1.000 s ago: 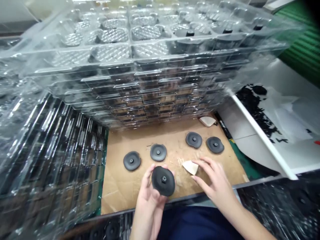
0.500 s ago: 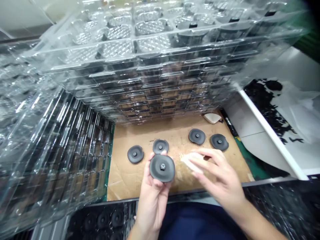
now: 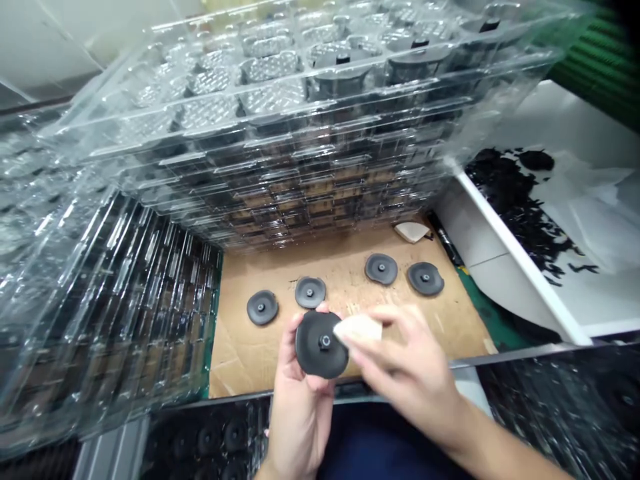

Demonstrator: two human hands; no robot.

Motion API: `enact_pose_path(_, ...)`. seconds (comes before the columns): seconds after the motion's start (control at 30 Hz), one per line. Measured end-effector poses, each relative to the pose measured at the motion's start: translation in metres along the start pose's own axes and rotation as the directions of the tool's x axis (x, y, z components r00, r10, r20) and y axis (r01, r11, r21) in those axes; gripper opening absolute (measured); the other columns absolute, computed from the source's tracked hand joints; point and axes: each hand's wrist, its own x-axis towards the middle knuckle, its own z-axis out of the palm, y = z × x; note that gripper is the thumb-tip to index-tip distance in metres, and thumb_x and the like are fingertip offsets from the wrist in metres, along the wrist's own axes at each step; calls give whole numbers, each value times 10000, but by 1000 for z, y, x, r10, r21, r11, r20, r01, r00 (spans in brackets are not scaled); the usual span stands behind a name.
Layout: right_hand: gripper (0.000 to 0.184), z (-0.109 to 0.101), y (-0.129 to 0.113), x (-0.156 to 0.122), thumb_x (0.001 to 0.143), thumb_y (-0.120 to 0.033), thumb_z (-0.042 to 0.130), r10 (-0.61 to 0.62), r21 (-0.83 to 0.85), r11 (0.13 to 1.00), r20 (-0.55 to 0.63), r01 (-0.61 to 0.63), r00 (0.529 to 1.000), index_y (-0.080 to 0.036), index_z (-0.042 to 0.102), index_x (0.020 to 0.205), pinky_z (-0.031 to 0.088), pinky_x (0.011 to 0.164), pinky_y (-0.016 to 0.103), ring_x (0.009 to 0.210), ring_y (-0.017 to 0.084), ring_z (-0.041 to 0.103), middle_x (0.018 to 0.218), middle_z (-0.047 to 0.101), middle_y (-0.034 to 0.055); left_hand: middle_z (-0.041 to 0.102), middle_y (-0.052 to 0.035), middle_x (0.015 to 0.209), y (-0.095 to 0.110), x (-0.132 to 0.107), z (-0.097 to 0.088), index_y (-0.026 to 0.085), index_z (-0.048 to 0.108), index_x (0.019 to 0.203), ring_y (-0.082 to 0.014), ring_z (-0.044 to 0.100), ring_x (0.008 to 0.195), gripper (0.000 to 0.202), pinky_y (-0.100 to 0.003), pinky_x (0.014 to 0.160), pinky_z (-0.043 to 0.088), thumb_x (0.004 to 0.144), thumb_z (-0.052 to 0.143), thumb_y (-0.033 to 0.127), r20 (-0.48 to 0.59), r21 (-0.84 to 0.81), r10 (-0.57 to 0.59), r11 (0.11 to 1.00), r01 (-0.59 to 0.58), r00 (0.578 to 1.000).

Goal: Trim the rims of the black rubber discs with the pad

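Note:
My left hand (image 3: pixel 303 400) grips a round black rubber-like disc (image 3: pixel 315 360) by its edge, with the small metal nut at its centre facing up. A folded white cloth (image 3: pixel 363 328) is pinched in my right hand (image 3: pixel 407 360), its tip at the disc's right side; whether it presses on the surface I cannot tell. Similar black discs lie on the cardboard: one at the left (image 3: pixel 262 307), one just behind the held disc (image 3: pixel 310 293), and two to the right (image 3: pixel 381 269), (image 3: pixel 425 278).
Stacked clear plastic trays (image 3: pixel 280 133) rise behind the cardboard sheet (image 3: pixel 240 367), with more tray stacks (image 3: pixel 115 280) on the left. A white wedge-shaped piece (image 3: pixel 412 231) and a black marker (image 3: pixel 445 238) lie at the back right. Beyond, a white bin (image 3: pixel 565 300) holds black scraps.
My right hand has moved left, bringing the white cloth to the edge of the held disc. The disc has tilted slightly in my left hand, and the view has shifted a little.

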Motion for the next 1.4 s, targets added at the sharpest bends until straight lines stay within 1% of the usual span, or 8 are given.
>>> enact_pose_path(0.33,233,-3,4,-1,853,-159,578,-29,-14,999,-16,29,999,-241,721,1018,500,769,372,881,197,548,978,617,73,716,-32,1136,1,-1,-2,319,691,1008,-189,675,1015,527,-204,823,538,520,873,236,20,22,-14,1000,14,1000)
enact_pose_path(0.47,239,-4,6,3,843,-117,570,-41,48,998,-15,42,999,-200,731,999,513,750,315,896,188,527,1011,609,89,716,-19,1135,2,-1,-1,343,690,1002,-200,686,986,520,-234,815,550,534,864,198,9,51,-100,994,99,995)
enact_pose_path(0.63,213,-8,20,17,859,-153,584,-95,47,995,26,93,995,-203,730,1006,478,829,371,911,197,530,1005,628,76,738,15,1048,7,-3,-3,336,695,1007,-131,695,883,519,-179,746,548,537,861,191,27,56,-151,987,150,988)
enact_pose_path(0.8,246,-14,15,9,859,-116,559,-47,63,997,45,44,998,-202,725,1019,491,816,321,951,187,517,1027,594,80,729,0,1104,18,-8,0,349,696,1003,-182,669,1011,482,-222,849,527,555,858,275,-5,139,-196,971,194,981)
enact_pose_path(0.97,215,-14,12,14,865,-149,581,-136,50,989,-5,136,991,-206,725,1014,479,850,379,956,200,522,1047,608,86,733,27,1050,21,-8,5,342,714,969,-141,684,896,475,-179,757,536,530,869,250,26,134,-217,968,212,976)
enact_pose_path(1.1,242,-16,7,10,875,-133,549,-71,83,994,30,68,997,-227,726,1012,510,785,334,932,183,530,1052,608,81,738,-3,1062,24,-10,6,350,714,977,-204,686,958,540,-245,820,541,461,872,376,-11,182,-232,956,230,973)
enact_pose_path(1.3,217,-18,4,10,877,-162,566,-118,26,993,6,118,993,-216,729,1010,498,832,382,948,199,534,1052,617,91,750,25,1008,24,-13,11,347,720,961,-133,695,875,473,-163,762,529,523,871,253,3,155,-230,962,226,973)
enact_pose_path(1.4,248,-18,2,4,877,-142,548,-49,70,996,19,47,999,-231,720,1031,510,796,343,953,191,529,1063,602,85,747,9,1037,24,-13,9,345,715,963,-194,699,919,509,-244,827,545,479,872,353,14,175,-233,958,227,972)
